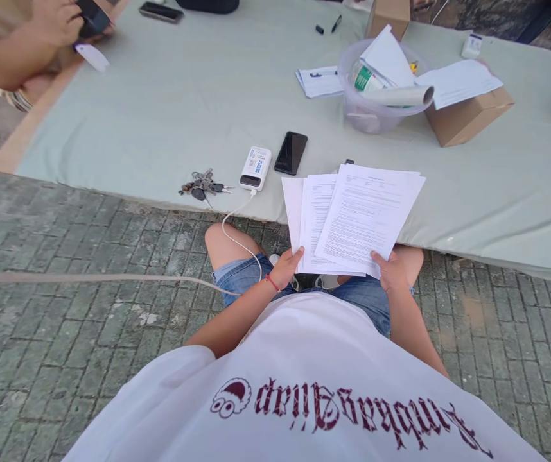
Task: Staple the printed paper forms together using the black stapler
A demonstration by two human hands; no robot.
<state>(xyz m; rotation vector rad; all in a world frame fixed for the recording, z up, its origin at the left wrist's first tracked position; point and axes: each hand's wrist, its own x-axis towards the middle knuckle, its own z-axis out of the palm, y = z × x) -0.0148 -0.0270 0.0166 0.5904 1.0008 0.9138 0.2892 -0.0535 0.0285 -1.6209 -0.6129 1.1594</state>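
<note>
Between my hands are several printed sheets of paper (pixel 369 215), fanned out over my lap and reaching past the table's near edge. My left hand (pixel 286 267) is closed on the lower left corner of the underlying sheets (pixel 320 212), thumb on top. At the lower right, my right hand (pixel 390 269) pinches the front sheet, its thumb lying on the print. The fingers of both hands are hidden beneath the paper. A small black object (pixel 349 162) peeks out behind the sheets' top edge.
On the cloth-covered table (pixel 160 122) lie keys (pixel 203 186), a white power bank (pixel 255 168) with a cable, and a black phone (pixel 291 153). Farther back stand a plastic tub (pixel 376 119) with papers and a cardboard box (pixel 471 117). Another person's hand (pixel 58 22) holds a phone at far left.
</note>
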